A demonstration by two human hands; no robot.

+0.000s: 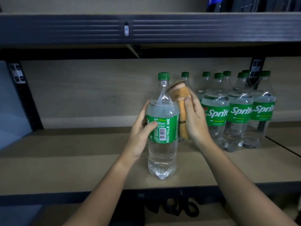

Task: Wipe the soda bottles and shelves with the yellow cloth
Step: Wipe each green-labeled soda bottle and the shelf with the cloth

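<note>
Left hand [143, 128] curls its grip round a clear, green-labelled soda bottle [162, 128] standing upright near the shelf [81, 160] front edge, cap up; right hand [195, 118] presses the folded yellow cloth [182, 111] against its side. Bare board lies leftward; more Sprite bottles [236, 111] crowd the right rear.

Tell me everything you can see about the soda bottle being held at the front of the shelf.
The soda bottle is clear plastic with a green cap and a green label showing a barcode and RECYCLE ME. It holds clear liquid nearly up to its shoulder. It stands upright with its base on the tan shelf, apart from the group of bottles behind it on the right. The left hand grips its label, and the right hand presses the yellow cloth against its right side.
</note>
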